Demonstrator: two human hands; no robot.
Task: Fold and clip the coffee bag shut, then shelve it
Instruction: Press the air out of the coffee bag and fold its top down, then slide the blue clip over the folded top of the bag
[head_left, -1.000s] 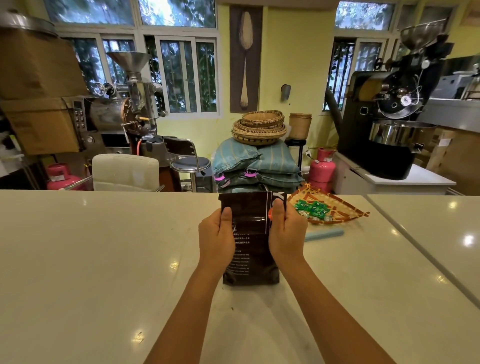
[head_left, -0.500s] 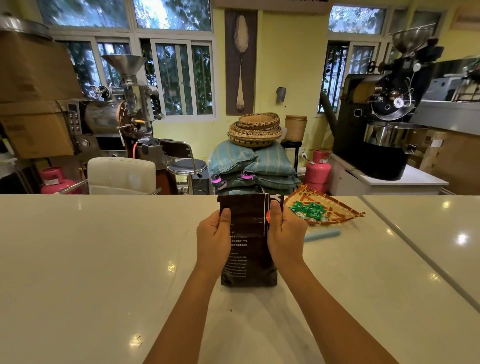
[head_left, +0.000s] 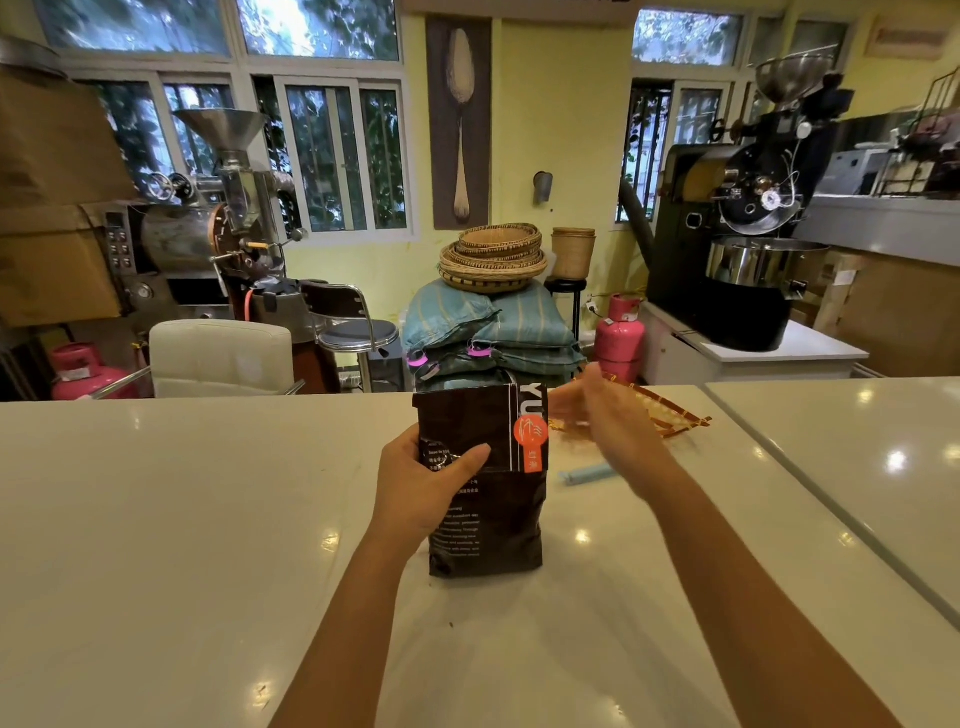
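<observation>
- Right hand (head_left: 608, 421) has let go of the coffee bag (head_left: 485, 499) and blurs, fingers spread and empty, near the woven tray (head_left: 675, 415)
- Left hand (head_left: 423, 483) alone pins the fold; bag stands on the counter (head_left: 182, 519)
- Keep the thumb pressing while fetching the blue clip (head_left: 587, 474)

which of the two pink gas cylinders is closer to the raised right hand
The pink gas cylinder behind the counter, beside the stacked sacks, just beyond the right hand. The other cylinder stands far left.
</observation>
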